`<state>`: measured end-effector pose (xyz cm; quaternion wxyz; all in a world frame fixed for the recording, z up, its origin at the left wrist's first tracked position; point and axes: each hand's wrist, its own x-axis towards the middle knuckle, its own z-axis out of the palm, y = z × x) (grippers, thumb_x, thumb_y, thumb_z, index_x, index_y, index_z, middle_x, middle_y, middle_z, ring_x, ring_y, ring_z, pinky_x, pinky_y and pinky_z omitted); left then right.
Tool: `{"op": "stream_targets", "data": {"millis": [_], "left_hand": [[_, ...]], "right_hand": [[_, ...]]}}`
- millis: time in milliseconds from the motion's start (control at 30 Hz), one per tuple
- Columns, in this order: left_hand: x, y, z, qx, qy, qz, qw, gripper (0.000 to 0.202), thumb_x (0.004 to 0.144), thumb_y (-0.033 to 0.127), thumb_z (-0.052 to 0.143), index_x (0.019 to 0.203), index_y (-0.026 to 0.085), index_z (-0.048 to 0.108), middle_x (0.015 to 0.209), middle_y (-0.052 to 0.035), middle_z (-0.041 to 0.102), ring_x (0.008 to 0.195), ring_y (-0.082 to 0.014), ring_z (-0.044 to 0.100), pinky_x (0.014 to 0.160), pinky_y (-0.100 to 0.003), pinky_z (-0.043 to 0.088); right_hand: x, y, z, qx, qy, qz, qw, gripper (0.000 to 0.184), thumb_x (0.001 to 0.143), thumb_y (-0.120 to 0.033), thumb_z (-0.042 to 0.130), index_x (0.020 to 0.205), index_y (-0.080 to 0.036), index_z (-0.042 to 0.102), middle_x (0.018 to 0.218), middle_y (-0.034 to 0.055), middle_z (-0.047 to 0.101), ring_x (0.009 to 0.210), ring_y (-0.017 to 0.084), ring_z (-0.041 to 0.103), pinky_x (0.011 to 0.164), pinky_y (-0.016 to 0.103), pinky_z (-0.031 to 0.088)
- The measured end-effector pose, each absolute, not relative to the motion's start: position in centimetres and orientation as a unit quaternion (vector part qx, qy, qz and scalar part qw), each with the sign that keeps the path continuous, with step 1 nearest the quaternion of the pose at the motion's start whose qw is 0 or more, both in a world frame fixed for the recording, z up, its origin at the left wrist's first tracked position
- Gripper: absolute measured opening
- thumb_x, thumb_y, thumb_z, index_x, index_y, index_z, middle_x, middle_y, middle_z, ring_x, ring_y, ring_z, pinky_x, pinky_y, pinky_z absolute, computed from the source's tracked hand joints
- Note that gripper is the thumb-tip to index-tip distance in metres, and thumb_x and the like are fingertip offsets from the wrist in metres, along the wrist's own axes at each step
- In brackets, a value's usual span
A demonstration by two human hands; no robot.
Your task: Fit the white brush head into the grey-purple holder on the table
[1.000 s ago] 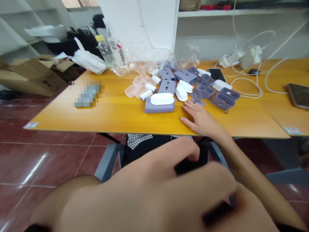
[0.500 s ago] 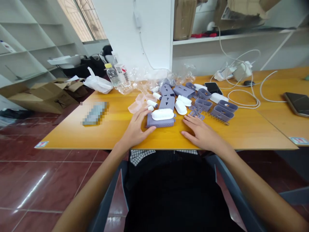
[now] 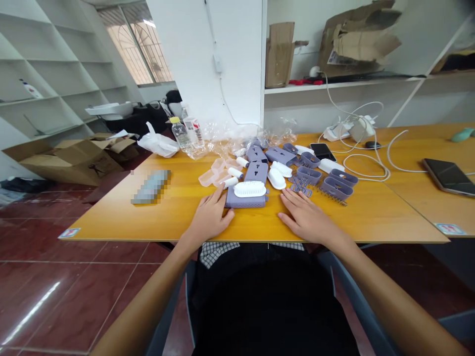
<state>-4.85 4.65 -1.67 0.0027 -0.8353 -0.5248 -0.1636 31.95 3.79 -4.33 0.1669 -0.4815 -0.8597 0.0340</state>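
Note:
My left hand (image 3: 211, 216) rests on the yellow wooden table (image 3: 178, 220), empty, its fingertips just left of a lavender plastic tray (image 3: 245, 201). A white oval bristled piece (image 3: 250, 189) lies on that tray. My right hand (image 3: 306, 216) lies flat and empty on the wood, closest to a white oval cap (image 3: 276, 179). Further back are lavender slotted plastic parts (image 3: 256, 172), lavender comb-toothed baskets (image 3: 333, 187), white cylinders (image 3: 230, 182) and pale pink translucent pieces (image 3: 215, 177).
Behind the parts lie crumpled clear plastic wrap (image 3: 230, 141), a water bottle (image 3: 180, 134) and a white plastic bag (image 3: 158, 143). White cables (image 3: 365, 165) and phones (image 3: 322, 152) sit to the right. A pixelated object (image 3: 150, 187) lies on the left. The table's front edge runs below my hands.
The view has tilted upward and steadied since a second ago. My left hand has come down from close to the camera onto the table, and my right hand stays on the table.

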Motion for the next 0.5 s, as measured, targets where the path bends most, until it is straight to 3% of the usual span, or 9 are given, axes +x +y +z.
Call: {"op": "stream_targets", "data": {"millis": [167, 500], "left_hand": [[-4.94, 4.73, -1.7, -0.843, -0.517, -0.15, -0.011, 0.055, 0.115, 0.041, 0.052, 0.161, 0.016, 0.068, 0.192, -0.0236, 0.05, 0.17, -0.0461, 0.059, 0.144, -0.068, 0.044], [-5.22, 4.97, -2.21, -0.842, -0.509, -0.177, -0.015, 0.055, 0.113, 0.04, 0.056, 0.162, 0.019, 0.069, 0.191, -0.0222, 0.053, 0.169, -0.0454, 0.06, 0.143, -0.07, 0.046]], "right_hand": [[32.01, 3.85, -4.45, -0.478, -0.861, 0.034, 0.171, 0.08, 0.124, -0.064, 0.043, 0.181, -0.012, 0.06, 0.19, 0.0256, 0.051, 0.179, 0.043, 0.048, 0.148, 0.072, 0.039], [31.71, 3.46, -3.93, -0.489, -0.85, 0.038, 0.193, 0.074, 0.12, -0.056, 0.052, 0.181, -0.014, 0.06, 0.187, 0.0257, 0.058, 0.175, 0.045, 0.055, 0.147, 0.074, 0.041]]}}
